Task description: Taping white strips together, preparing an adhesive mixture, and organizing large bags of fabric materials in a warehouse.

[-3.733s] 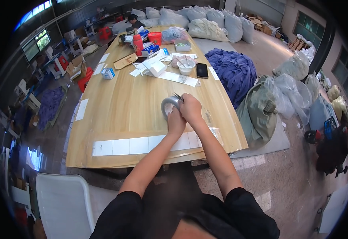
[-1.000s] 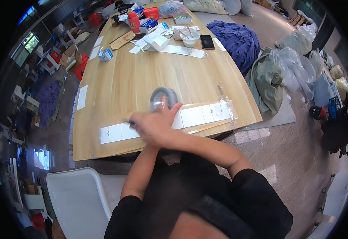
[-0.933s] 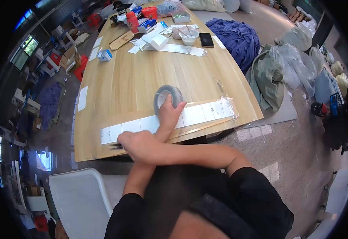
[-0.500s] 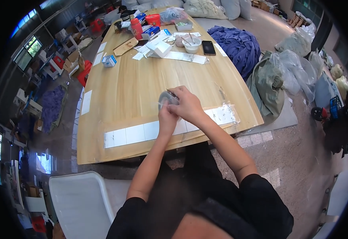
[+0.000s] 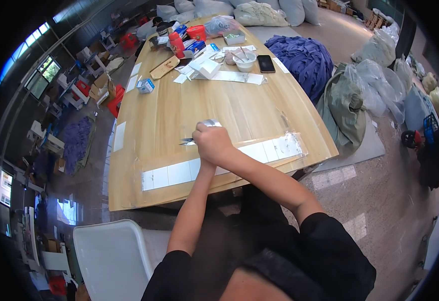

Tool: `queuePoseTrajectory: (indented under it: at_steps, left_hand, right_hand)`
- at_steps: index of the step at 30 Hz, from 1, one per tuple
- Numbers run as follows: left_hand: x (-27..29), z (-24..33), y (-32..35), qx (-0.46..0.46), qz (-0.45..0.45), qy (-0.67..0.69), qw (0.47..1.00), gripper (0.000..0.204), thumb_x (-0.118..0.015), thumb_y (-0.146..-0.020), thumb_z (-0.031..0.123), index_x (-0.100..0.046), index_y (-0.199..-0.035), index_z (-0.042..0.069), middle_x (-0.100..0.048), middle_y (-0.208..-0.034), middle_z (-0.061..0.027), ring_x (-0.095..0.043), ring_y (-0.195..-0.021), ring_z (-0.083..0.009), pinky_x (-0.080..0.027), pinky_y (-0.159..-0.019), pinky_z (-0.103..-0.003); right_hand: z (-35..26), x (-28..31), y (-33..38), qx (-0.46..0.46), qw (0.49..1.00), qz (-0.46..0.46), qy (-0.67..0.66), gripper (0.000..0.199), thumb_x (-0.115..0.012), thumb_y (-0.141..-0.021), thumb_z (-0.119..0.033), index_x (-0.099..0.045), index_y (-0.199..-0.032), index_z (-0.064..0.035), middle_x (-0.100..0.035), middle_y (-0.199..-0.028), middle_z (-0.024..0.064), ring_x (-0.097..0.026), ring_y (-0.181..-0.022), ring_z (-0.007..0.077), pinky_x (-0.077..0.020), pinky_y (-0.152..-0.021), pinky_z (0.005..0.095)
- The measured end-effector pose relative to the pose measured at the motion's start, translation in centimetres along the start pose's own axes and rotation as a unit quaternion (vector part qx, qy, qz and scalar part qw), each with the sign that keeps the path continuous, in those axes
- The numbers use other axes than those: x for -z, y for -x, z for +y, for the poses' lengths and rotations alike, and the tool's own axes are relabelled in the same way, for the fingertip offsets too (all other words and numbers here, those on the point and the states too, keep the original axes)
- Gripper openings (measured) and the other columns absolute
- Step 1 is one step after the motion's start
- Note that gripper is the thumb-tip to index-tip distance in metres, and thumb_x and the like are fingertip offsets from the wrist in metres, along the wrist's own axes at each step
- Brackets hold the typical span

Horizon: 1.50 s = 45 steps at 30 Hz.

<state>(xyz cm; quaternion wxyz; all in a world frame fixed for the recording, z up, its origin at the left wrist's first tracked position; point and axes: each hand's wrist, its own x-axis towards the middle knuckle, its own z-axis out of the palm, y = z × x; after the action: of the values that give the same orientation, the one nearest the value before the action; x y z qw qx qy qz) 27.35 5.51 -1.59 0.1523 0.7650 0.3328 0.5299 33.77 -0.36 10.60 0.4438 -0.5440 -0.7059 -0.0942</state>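
Note:
My right hand (image 5: 213,144) is closed on a pair of scissors (image 5: 186,142) whose blades stick out to the left over the wooden table (image 5: 219,100). Under it, and mostly hidden, my left hand (image 5: 203,159) reaches up to a roll of clear tape (image 5: 209,123), which shows just beyond my knuckles. A long row of white paper pieces under clear tape (image 5: 274,148) runs along the table's near edge, passing beneath both wrists.
At the far end of the table are a white bowl (image 5: 243,60), a black phone (image 5: 266,63), white paper strips (image 5: 232,76), a red bottle (image 5: 176,44) and a small box (image 5: 145,85). A white chair (image 5: 111,261) stands near left. Filled bags (image 5: 350,95) and blue cloth (image 5: 299,55) lie on the right.
A second ago my arms were crossed, the right hand with the scissors at the left part of the strip. Both hands have since come together at the tape roll.

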Motion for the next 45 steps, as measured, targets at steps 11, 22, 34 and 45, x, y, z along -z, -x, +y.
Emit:
queuePoseTrajectory:
  at_steps: [11, 22, 34, 45]
  left_hand:
    - [5.1, 5.8, -3.7, 0.328, -0.206, 0.362, 0.848, 0.036, -0.069, -0.078, 0.012, -0.05, -0.107, 0.003, -0.063, -0.092, -0.0074, -0.061, -0.085, -0.0147, -0.048, -0.075, -0.028]
    - [9.2, 3.2, 0.3, 0.352, -0.293, 0.289, 0.841, 0.043, -0.074, -0.071, 0.007, -0.055, -0.11, 0.002, -0.061, -0.104, -0.0045, -0.057, -0.095, -0.0139, -0.044, -0.086, -0.03]
    - [10.4, 6.5, -1.8, 0.193, -0.101, 0.188, 0.958, 0.025, -0.065, -0.076, 0.0, -0.06, -0.1, 0.002, -0.063, -0.09, -0.0061, -0.06, -0.084, -0.0151, -0.048, -0.076, -0.027]
    - [6.9, 5.9, -7.7, 0.215, -0.177, 0.202, 0.939, 0.014, -0.072, -0.075, 0.012, -0.066, -0.076, -0.001, -0.058, -0.07, -0.0027, -0.053, -0.065, -0.0095, -0.042, -0.059, -0.025]
  right_hand:
    - [5.0, 3.2, -1.9, -0.021, 0.972, -0.004, -0.233, 0.011, -0.069, -0.071, -0.007, -0.069, -0.077, 0.0024, -0.066, -0.069, 0.0074, -0.059, -0.065, 0.009, -0.0476, -0.06, 0.0254]
    - [-0.1, 2.6, -1.4, -0.16, 0.919, -0.246, -0.263, 0.022, -0.072, -0.07, -0.011, -0.055, -0.078, 0.0004, -0.057, -0.067, 0.005, -0.054, -0.064, 0.0147, -0.0449, -0.06, 0.0283]
    - [-1.5, 4.1, -1.4, -0.207, 0.913, -0.28, -0.211, 0.022, -0.067, -0.074, -0.01, -0.061, -0.092, 0.0002, -0.063, -0.072, 0.0122, -0.061, -0.068, 0.0211, -0.0475, -0.063, 0.031]
    - [3.3, 12.4, 0.2, -0.18, 0.982, -0.013, -0.052, 0.033, -0.071, -0.079, -0.024, -0.056, -0.099, -0.0023, -0.062, -0.088, 0.013, -0.062, -0.077, 0.0236, -0.0482, -0.066, 0.0331]
